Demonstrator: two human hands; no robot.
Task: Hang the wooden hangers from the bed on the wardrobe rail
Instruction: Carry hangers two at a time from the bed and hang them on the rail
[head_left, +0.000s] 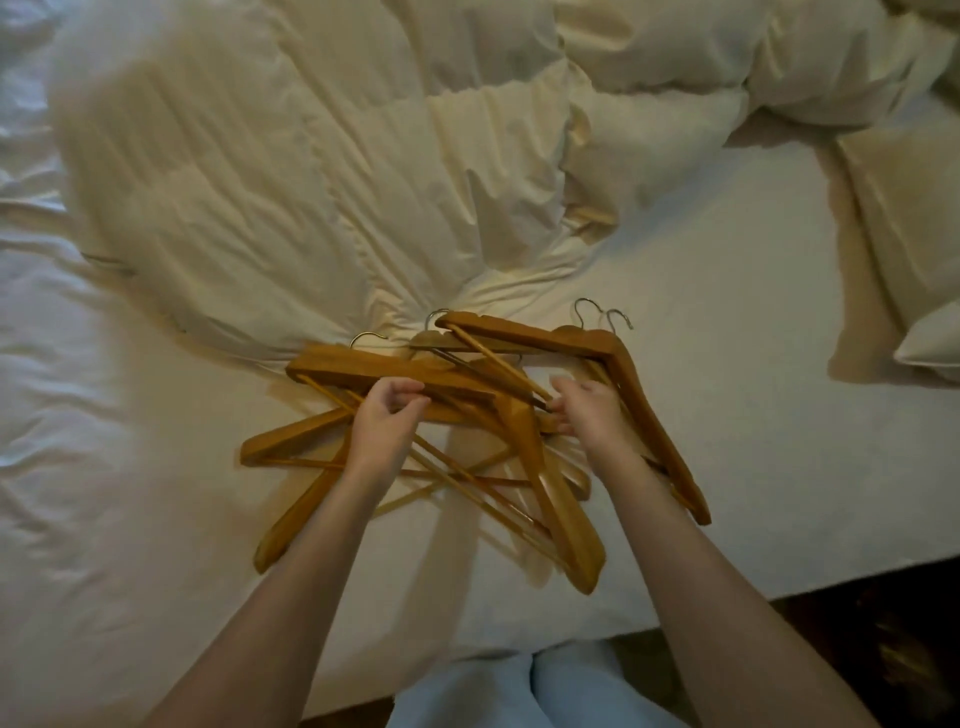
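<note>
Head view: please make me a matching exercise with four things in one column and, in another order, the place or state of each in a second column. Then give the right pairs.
Things:
1. wooden hangers
2. left hand
3. duvet
4. pillow

Places or states:
A. at the right edge of the picture
B. closed on a hanger on the left side of the pile
C. crumpled at the far side of the bed
D. in a tangled pile on the sheet

Pairs: 1-D, 2-B, 3-C, 4-A
</note>
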